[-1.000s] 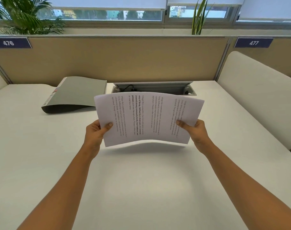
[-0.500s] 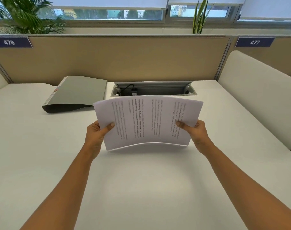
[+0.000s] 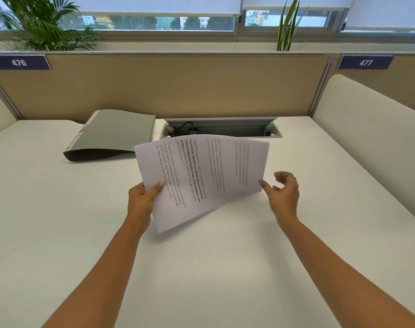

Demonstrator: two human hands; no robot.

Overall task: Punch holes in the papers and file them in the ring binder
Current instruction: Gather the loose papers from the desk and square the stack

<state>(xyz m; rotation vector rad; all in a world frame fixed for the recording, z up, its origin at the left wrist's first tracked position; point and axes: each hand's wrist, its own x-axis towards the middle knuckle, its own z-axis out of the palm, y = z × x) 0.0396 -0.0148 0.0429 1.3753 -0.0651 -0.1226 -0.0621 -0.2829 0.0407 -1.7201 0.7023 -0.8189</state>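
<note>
A stack of printed white papers [image 3: 201, 176] hangs above the middle of the white desk [image 3: 201, 268], tilted with its left corner low. My left hand [image 3: 143, 200] pinches its left edge, thumb on top. My right hand [image 3: 283, 192] is just off the papers' right edge, fingers loosely spread and holding nothing. A closed grey ring binder [image 3: 114, 134] lies flat at the back left of the desk, spine to the left. No hole punch is in view.
An open cable tray [image 3: 222, 130] with a plug is sunk into the desk behind the papers. A beige partition [image 3: 178, 86] closes the back, and a cream side panel [image 3: 372, 147] stands to the right.
My right hand has let go of the papers' right edge and moved slightly away. The stack now tilts, held by my left hand alone.
</note>
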